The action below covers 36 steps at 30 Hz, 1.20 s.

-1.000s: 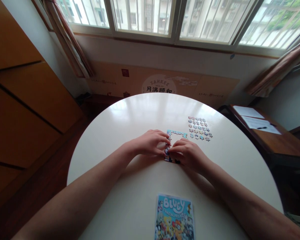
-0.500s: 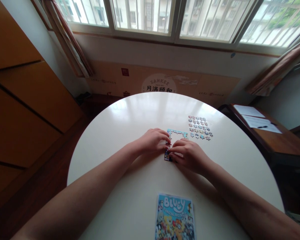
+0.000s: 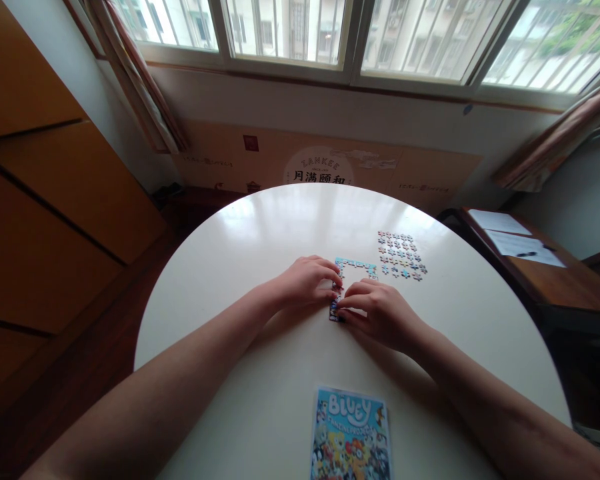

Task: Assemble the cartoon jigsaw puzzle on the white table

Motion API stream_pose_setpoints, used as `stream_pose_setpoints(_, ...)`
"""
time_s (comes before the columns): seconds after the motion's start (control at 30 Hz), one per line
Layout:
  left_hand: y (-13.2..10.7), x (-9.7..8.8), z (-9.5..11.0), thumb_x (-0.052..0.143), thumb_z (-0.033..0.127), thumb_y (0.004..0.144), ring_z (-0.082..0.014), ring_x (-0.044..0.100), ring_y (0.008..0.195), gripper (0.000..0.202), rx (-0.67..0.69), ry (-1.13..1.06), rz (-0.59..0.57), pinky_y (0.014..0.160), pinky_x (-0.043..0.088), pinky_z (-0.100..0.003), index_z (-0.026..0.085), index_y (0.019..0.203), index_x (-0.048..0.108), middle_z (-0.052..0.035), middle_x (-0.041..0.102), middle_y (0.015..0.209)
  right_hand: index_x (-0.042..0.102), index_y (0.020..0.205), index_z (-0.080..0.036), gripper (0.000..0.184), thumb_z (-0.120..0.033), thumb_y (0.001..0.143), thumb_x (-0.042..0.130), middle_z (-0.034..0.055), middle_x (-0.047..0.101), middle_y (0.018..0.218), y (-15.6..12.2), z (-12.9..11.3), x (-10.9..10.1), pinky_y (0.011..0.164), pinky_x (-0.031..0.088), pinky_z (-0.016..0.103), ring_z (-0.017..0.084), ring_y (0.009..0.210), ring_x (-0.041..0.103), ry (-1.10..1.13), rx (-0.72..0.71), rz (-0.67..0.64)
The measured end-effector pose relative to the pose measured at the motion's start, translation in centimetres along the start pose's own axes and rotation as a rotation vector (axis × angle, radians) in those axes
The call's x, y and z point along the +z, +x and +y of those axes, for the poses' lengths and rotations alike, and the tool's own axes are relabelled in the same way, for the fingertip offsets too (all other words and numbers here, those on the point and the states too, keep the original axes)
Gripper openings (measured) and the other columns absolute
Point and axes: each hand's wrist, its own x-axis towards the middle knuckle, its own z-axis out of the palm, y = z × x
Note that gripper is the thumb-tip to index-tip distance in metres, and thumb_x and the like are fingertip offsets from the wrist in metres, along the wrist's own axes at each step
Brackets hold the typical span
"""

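Note:
A partly joined jigsaw puzzle point(image 3: 356, 264) lies on the white table, its top strip light blue and its left strip darker. My left hand point(image 3: 310, 280) reaches in from the left, with curved fingers and thumb pressed on that left strip. From the right, my right hand point(image 3: 383, 312) pinches at the strip's lower end, thumb and forefinger close together on a dark puzzle piece point(image 3: 335, 311). Fingers partly hide this piece and the puzzle's right side. Loose puzzle pieces point(image 3: 400, 253) lie in rows beyond my right hand.
A picture card lettered "Bluey" point(image 3: 351, 433) lies near me on the round white table point(image 3: 220, 267). At the right stands a wooden side table point(image 3: 580, 280) bearing paper sheets point(image 3: 523, 247) and a dark pen. Windows and a long printed box point(image 3: 220, 157) are behind.
Both hands stay almost in place at the puzzle's left strip. My right fingertips have shifted very slightly near its lower end. The loose pieces lie as before.

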Motion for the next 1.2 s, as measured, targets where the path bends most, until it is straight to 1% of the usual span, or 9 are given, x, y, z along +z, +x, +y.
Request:
stream_pose_setpoints(0.27, 0.00, -0.15, 0.19, 0.076, 0.034, 0.086, -0.0244, 0.062, 0.122, 0.013, -0.010, -0.003, -0.002, 0.109, 0.043, -0.045, 0.030, 0.099, 0.078, -0.0013, 0.073, 0.126, 0.079, 0.097, -0.030, 0.014, -0.028, 0.094, 0.065, 0.0013, 0.077, 0.097, -0.02, -0.11, -0.11, 0.078, 0.051, 0.035, 0.020, 0.090, 0.066, 0.024, 0.012, -0.022)
stream_pose_setpoints(0.5, 0.04, 0.26, -0.07, 0.075, 0.035, 0.085, -0.0244, 0.063, 0.120, 0.015, -0.009, 0.009, 0.017, 0.108, 0.044, -0.044, 0.031, 0.099, 0.078, -0.0009, 0.073, 0.125, 0.079, 0.096, -0.030, 0.013, -0.032, 0.095, 0.066, 0.0009, 0.077, 0.096, 0.00, -0.29, -0.18, 0.078, 0.052, 0.035, 0.020, 0.090, 0.067, 0.013, 0.010, -0.031)
stream_pose_setpoints(0.7, 0.02, 0.16, 0.14, 0.077, 0.036, 0.084, -0.0257, 0.062, 0.122, 0.014, -0.029, -0.002, 0.003, 0.108, 0.043, -0.045, 0.030, 0.096, 0.078, -0.0010, 0.072, 0.126, 0.079, 0.096, -0.029, 0.014, -0.034, 0.096, 0.066, 0.0011, 0.077, 0.096, 0.01, -0.40, -0.34, 0.076, 0.051, 0.035, 0.021, 0.089, 0.067, 0.004, -0.002, -0.033)
stream_pose_setpoints(0.83, 0.03, 0.10, 0.30, 0.076, 0.037, 0.084, -0.0256, 0.062, 0.122, 0.014, -0.035, -0.010, 0.007, 0.109, 0.042, -0.045, 0.030, 0.095, 0.078, -0.0008, 0.073, 0.125, 0.078, 0.099, -0.030, 0.014, -0.034, 0.095, 0.067, 0.0012, 0.077, 0.097, 0.00, -0.53, -0.37, 0.075, 0.051, 0.036, 0.021, 0.089, 0.067, -0.011, -0.023, -0.038)
stream_pose_setpoints(1.0, 0.07, 0.12, 0.45, 0.077, 0.035, 0.082, -0.0254, 0.062, 0.121, 0.012, -0.045, -0.024, 0.013, 0.107, 0.043, -0.045, 0.029, 0.092, 0.078, -0.0010, 0.073, 0.124, 0.078, 0.100, -0.031, 0.013, -0.033, 0.093, 0.067, -0.0007, 0.077, 0.096, 0.06, -0.79, -0.50, 0.071, 0.049, 0.034, 0.020, 0.084, 0.066, -0.015, -0.049, -0.058)
stream_pose_setpoints(1.2, 0.14, 0.09, 0.51, 0.076, 0.035, 0.082, -0.0250, 0.062, 0.122, 0.011, -0.050, -0.007, 0.001, 0.108, 0.042, -0.042, 0.029, 0.091, 0.077, 0.0003, 0.073, 0.124, 0.078, 0.098, -0.029, 0.014, -0.033, 0.095, 0.065, 0.0004, 0.077, 0.092, -0.02, -0.72, -0.52, 0.071, 0.048, 0.033, 0.020, 0.084, 0.065, -0.009, -0.044, -0.058)
